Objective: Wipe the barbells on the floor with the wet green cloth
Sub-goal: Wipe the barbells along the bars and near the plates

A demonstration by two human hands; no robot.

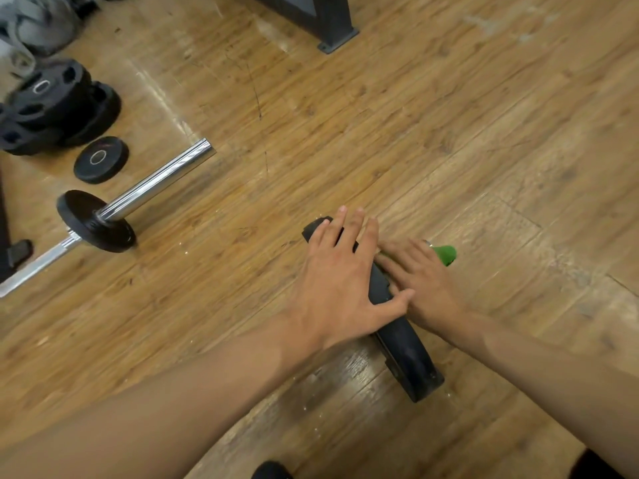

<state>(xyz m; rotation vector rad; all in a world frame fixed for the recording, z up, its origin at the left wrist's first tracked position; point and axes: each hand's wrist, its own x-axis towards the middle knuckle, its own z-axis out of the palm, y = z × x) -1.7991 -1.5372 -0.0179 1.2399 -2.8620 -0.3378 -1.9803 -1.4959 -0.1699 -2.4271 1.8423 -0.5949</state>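
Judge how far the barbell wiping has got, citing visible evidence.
Done: nothing can be told as wiped yet. In hand: the left hand rests on the near plate while the right hand presses the cloth beside it. Left: the second barbell lies untouched, away from both hands.

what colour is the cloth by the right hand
The cloth is green; head view shows it.

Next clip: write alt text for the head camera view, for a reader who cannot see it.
A person's left hand rests spread on a black round weight plate standing on edge on the wooden plank floor, while the right hand presses a green cloth just beyond it. A chrome barbell with a small black plate lies to the left.
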